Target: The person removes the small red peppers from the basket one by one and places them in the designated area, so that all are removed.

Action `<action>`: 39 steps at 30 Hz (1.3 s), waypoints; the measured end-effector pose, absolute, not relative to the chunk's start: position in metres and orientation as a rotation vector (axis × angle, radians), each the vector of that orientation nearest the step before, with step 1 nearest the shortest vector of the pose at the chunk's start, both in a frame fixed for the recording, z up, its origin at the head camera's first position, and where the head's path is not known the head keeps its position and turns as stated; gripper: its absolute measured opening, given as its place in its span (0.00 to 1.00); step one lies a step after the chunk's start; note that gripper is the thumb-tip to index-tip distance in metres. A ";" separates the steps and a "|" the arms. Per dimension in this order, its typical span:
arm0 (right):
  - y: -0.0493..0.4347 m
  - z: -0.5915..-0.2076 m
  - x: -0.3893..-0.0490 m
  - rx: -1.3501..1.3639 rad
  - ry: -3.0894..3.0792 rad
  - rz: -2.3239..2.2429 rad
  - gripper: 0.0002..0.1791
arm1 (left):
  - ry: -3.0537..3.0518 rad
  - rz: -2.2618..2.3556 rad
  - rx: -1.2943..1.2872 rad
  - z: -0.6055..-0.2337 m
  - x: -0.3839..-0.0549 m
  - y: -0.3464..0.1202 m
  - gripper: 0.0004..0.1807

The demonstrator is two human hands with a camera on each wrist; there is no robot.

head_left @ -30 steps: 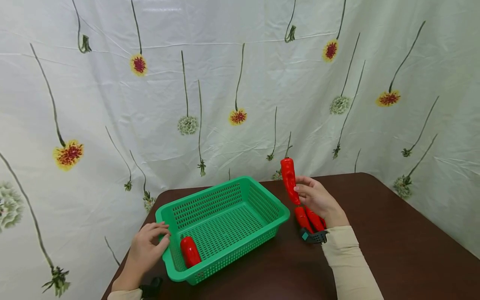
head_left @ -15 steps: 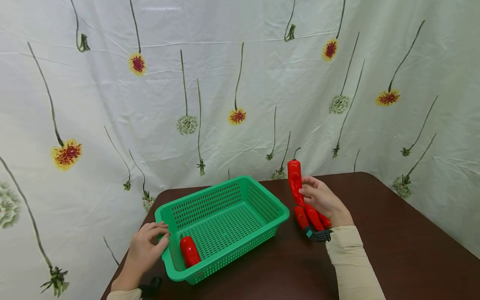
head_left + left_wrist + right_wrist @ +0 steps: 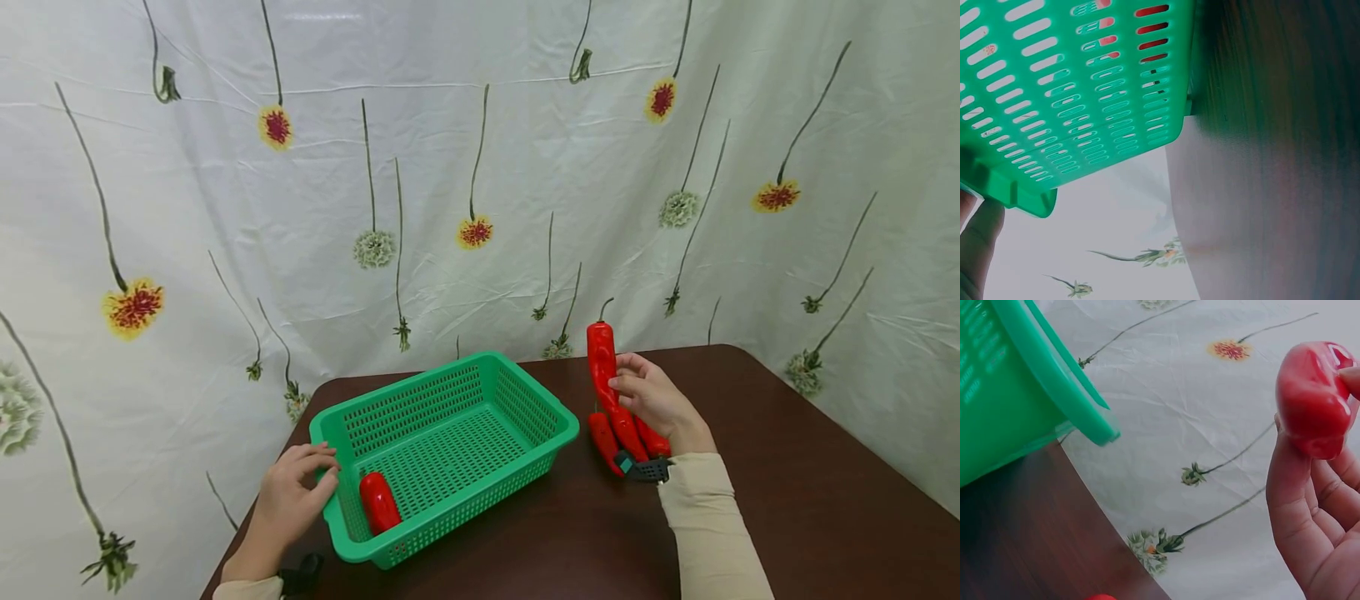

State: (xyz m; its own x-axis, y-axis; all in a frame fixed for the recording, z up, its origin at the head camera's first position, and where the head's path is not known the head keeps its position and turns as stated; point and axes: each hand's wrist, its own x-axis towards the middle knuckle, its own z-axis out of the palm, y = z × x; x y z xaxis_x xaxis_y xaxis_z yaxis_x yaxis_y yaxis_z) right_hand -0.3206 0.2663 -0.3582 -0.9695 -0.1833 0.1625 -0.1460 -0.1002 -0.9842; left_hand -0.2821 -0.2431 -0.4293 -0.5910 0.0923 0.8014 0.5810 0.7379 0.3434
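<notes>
My right hand (image 3: pixel 654 400) pinches a long red chili pepper (image 3: pixel 601 354) between thumb and fingers. The pepper stands nearly upright, its curved stem on top, and its glossy tip (image 3: pixel 1313 409) faces the right wrist view. Several more red chili peppers (image 3: pixel 602 443) lie on the table just below that hand, partly covered by the wrist strap. My left hand (image 3: pixel 292 500) holds the left rim of a green plastic basket (image 3: pixel 465 510); its fingertips meet the lip in the left wrist view. Inside the basket, at its near left corner, lies one red pepper (image 3: pixel 380 503).
The basket stands on a dark brown table (image 3: pixel 765 467). A pale curtain with printed flowers (image 3: pixel 420 275) hangs behind the table and along its sides. Black straps sit on both wrists, the right one (image 3: pixel 641 469) close to the loose peppers.
My right hand has moved to the right, away from the basket, and the held pepper has turned more upright. The left hand and the basket stay where they were.
</notes>
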 end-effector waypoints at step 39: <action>0.312 -0.381 -0.320 0.259 2.326 -2.224 0.12 | -2.127 -0.764 -0.488 -0.429 -0.283 -0.243 0.09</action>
